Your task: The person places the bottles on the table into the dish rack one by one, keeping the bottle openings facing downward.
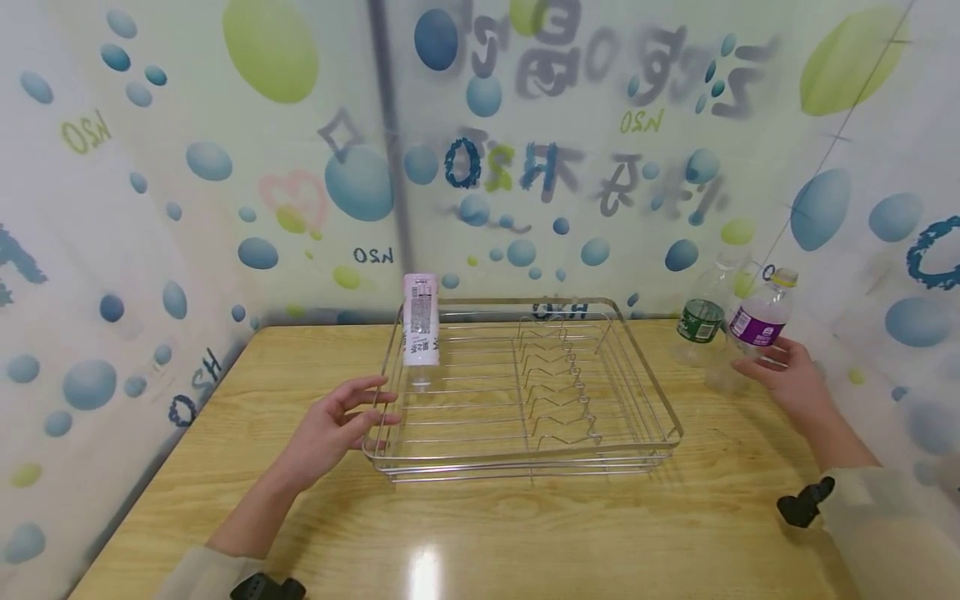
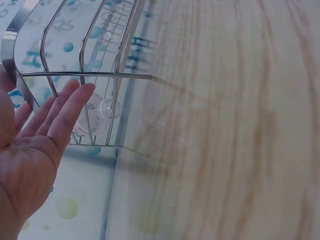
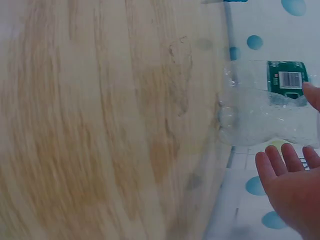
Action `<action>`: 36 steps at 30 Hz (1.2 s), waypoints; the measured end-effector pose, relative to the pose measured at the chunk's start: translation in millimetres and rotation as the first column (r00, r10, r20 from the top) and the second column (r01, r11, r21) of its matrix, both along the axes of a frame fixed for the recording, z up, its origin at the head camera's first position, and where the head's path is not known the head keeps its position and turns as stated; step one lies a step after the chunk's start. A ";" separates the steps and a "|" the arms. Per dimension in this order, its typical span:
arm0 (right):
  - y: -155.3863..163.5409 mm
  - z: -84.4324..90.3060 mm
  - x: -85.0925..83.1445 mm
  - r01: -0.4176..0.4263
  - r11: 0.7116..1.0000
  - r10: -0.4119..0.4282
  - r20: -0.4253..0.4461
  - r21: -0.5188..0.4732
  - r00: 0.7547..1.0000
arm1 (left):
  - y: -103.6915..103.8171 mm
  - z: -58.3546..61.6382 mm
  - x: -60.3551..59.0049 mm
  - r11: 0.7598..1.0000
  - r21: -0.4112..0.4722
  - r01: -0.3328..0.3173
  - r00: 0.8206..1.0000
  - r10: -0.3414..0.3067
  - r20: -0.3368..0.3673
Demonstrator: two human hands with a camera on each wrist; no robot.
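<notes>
A wire dish rack (image 1: 525, 456) stands on the table. My left hand (image 1: 333, 429) is at its left side, fingers loosely spread at the wire frame; the left wrist view shows the fingers (image 2: 67, 112) nearly straight against the bars. Inside the rack's left end, a clear bottle with a pink and white label (image 1: 421, 321) is upside down, neck lowest. At right, my right hand (image 1: 793, 383) is beside a clear plastic bottle with a purple label and yellow cap (image 1: 757, 325), thumb and extended fingers on either side of it. A green-labelled bottle (image 1: 701, 321) stands just behind.
The wooden table (image 1: 480, 533) extends in front of the rack. Patterned curtains (image 1: 480, 233) close off its back and both sides. A row of zigzag wire dividers (image 1: 555, 383) runs through the rack's right half.
</notes>
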State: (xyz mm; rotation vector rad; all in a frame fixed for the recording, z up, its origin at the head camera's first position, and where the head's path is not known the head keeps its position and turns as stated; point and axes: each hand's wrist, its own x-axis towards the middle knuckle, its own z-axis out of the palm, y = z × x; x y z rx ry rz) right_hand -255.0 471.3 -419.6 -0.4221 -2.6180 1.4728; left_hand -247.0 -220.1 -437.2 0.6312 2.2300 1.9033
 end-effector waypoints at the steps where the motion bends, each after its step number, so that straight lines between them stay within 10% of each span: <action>1: 0.4 -1.8 -1.8 -0.014 1.000 0.014 0.016 -0.001 1.000 | -0.1 -0.3 -0.2 1.000 0.003 0.002 1.000 -0.002 0.000; 20: -8.4 -14.9 -9.2 -0.006 0.995 0.010 -0.038 0.103 0.999 | 0.6 1.2 0.8 1.000 0.023 0.008 1.000 -0.008 0.012; 36: -70.9 42.1 7.5 -0.161 0.978 0.191 -0.250 0.136 0.949 | 0.7 3.2 4.2 1.000 -0.002 -0.001 1.000 0.001 -0.002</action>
